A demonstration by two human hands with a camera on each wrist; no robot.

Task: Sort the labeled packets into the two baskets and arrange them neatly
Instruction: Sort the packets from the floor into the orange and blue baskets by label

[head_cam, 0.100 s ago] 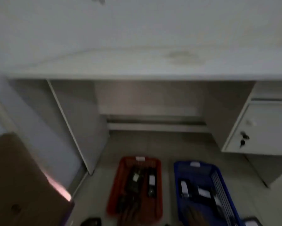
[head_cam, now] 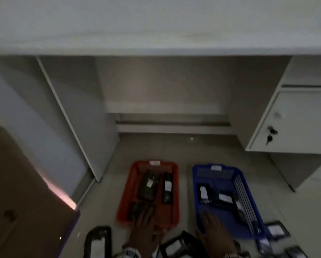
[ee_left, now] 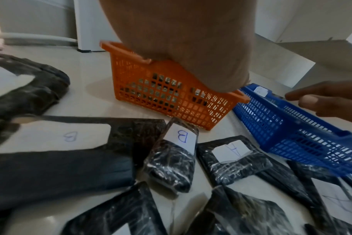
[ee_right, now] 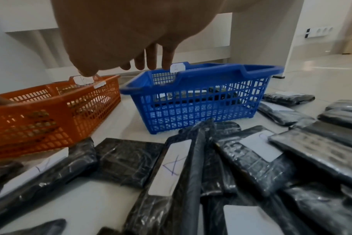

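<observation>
The left hand (head_cam: 144, 227) is reaching into the orange basket (head_cam: 125, 198) with fingers straight, lying on a black packet (head_cam: 137, 210) there. The right hand (head_cam: 214, 229) is hovering flat and spread over the blue basket (ee_right: 199, 109), holding nothing. More labeled packets (ee_right: 171, 168) are lying on the floor (ee_left: 94, 98) near both baskets.
</observation>
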